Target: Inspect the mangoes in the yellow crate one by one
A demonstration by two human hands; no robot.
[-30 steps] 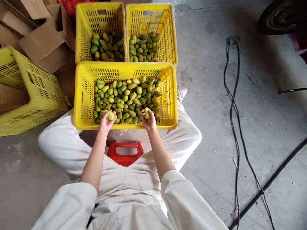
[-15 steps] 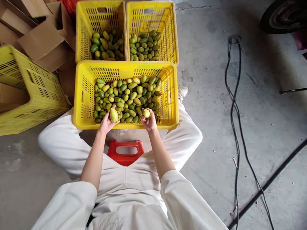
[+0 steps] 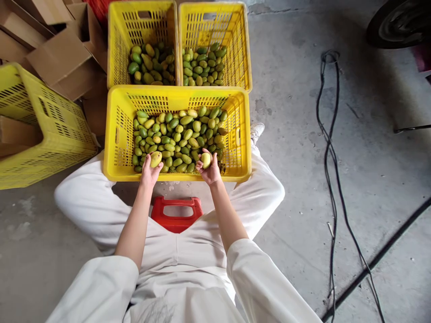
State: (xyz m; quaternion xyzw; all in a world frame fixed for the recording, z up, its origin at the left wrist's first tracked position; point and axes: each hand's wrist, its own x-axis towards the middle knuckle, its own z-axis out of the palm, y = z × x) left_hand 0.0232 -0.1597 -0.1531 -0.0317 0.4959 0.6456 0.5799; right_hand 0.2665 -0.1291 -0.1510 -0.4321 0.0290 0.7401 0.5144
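The person sits in a pale top and white trousers (image 3: 88, 200), knees spread, a red stool (image 3: 175, 223) showing between them. Just beyond it a wide yellow crate (image 3: 178, 177) lies between the knees, and both hands are up over its near edge. The left hand (image 3: 150, 174) has its fingers curled round a yellowish-green fruit (image 3: 156, 159), its long side turned up; the right hand (image 3: 210, 170) grips a paler one (image 3: 206, 160) end-on — I can see a rounded tip between thumb and fingers. Under them the crate holds a loose heap of green and yellow fruit (image 3: 182, 139), bare plastic at either end. Off to the left, another yellow crate (image 3: 62, 123) is tipped on its side, and over to the right black cables (image 3: 328, 146) trail across the concrete floor (image 3: 286, 148). Farther off, two more crates — a left one (image 3: 117, 58) and a right one (image 3: 238, 58) — stand side by side against the wide crate, each with fruit inside, near a jumble of cardboard boxes (image 3: 62, 63).
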